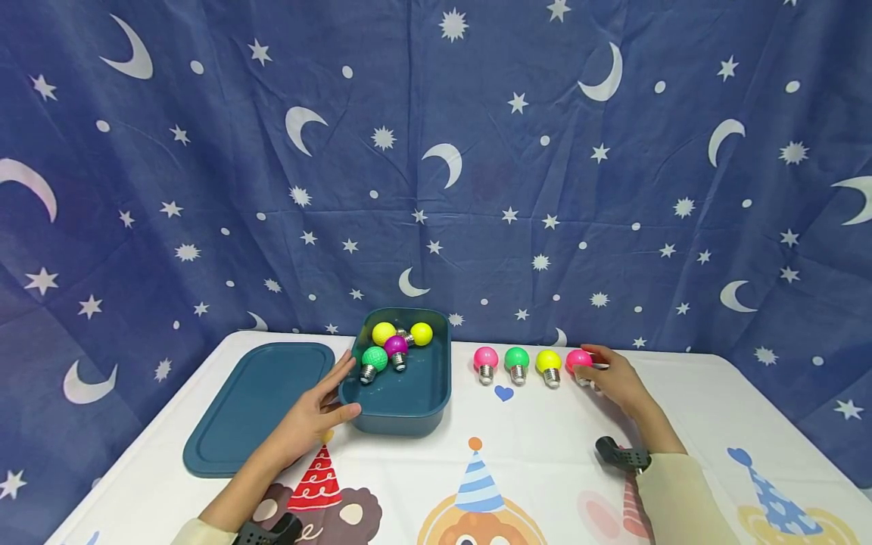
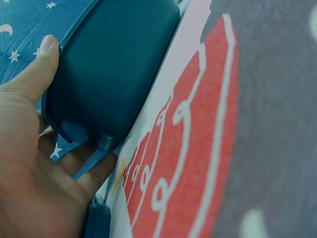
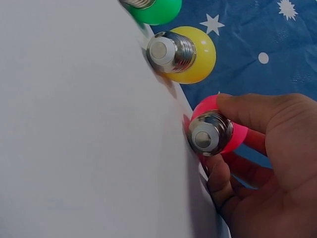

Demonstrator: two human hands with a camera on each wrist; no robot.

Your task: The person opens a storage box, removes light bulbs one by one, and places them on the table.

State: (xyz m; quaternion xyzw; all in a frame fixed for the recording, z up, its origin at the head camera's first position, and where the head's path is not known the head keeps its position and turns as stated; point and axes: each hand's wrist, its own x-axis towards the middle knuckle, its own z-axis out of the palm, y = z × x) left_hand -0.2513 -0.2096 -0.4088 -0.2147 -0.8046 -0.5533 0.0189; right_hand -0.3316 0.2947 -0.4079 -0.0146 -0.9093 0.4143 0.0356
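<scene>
A deep teal plastic box [image 1: 402, 425] stands on the table with a green bulb [image 1: 374, 358], a purple bulb [image 1: 396, 347] and two yellow bulbs inside. My left hand [image 1: 309, 418] rests at its left front corner, thumb and fingers spread around the wall. In the left wrist view the fingertips are at the box's lower edge. Far to the right, my right hand [image 1: 618, 378] pinches a pink light bulb [image 3: 239, 139] between thumb and fingers. The bulb's silver screw base points toward the wrist camera. It is the rightmost in a row of bulbs.
Left of the pinched bulb, the row holds a yellow bulb [image 1: 548, 361], a green bulb [image 1: 517, 359] and another pink bulb [image 1: 486, 357]. A flat teal lid [image 1: 259, 401] lies left of the box. Behind the table hangs a blue curtain [image 1: 490, 174] with moons and stars.
</scene>
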